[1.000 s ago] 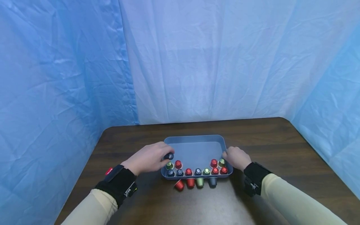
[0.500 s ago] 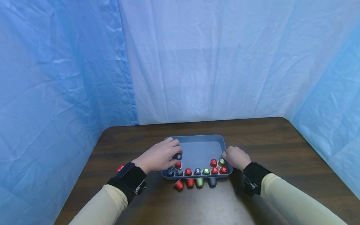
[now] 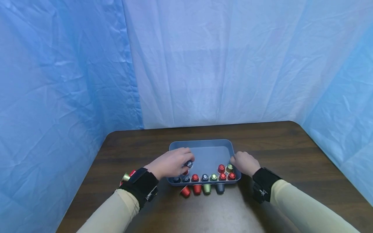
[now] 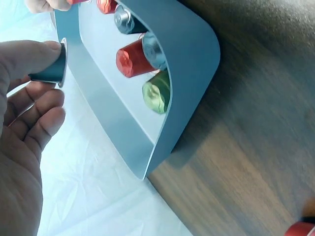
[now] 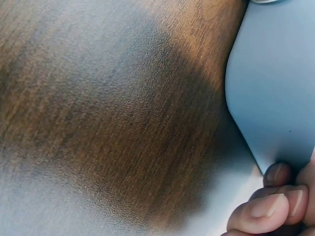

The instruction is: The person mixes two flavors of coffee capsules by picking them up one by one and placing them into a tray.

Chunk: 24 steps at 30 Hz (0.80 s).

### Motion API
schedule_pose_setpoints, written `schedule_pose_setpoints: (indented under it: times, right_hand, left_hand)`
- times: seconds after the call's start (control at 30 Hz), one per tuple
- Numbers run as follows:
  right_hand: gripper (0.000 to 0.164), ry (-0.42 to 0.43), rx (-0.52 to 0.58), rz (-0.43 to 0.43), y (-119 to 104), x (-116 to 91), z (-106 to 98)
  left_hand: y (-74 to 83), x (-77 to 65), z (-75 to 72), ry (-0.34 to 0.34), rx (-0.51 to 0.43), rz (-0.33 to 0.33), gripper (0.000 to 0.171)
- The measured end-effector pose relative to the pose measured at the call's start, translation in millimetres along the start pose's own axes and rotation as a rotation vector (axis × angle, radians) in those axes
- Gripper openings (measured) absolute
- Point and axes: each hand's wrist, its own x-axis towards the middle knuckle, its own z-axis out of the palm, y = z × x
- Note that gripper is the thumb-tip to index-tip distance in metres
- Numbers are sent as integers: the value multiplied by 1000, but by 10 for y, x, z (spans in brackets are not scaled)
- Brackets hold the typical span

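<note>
In the head view my left hand (image 3: 170, 162) pinches a dark blue coffee capsule (image 3: 189, 164) between thumb and fingers, above the left part of a grey-blue tray (image 3: 201, 141). The left wrist view shows that capsule (image 4: 53, 71) with its rimmed base turned toward the tray. At the tray's right side, my right hand (image 3: 246, 163) grips the wall with curled fingers; its fingers (image 5: 261, 214) show beside the wall in the right wrist view. Red, green and dark blue capsules line the tray's near side, including a red one (image 3: 195, 177). My left hand covers some at the left.
Several capsules lie on the brown table (image 3: 221, 213) along the tray's front: a tilted red one (image 3: 185, 191), another red (image 3: 197, 189), a green (image 3: 207, 189) and a dark blue (image 3: 220, 188). A green-gold capsule (image 3: 126, 177) shows beside my left wrist. Blue sheets (image 3: 215, 64) hang behind.
My left hand has moved right over the tray with the dark blue capsule, and is slightly lower than half a second ago. The right hand and the tray look unmoved.
</note>
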Motion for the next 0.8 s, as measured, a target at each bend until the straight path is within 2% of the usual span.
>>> schedule_pose_setpoints:
  times: [0.37, 0.8]
  right_hand:
    - [33, 2, -1, -7, 2, -2, 2]
    - [33, -12, 10, 4, -20, -29, -7]
  left_hand:
    - [52, 68, 93, -31, 11, 28, 29]
    - [49, 147, 230, -66, 52, 17, 26]
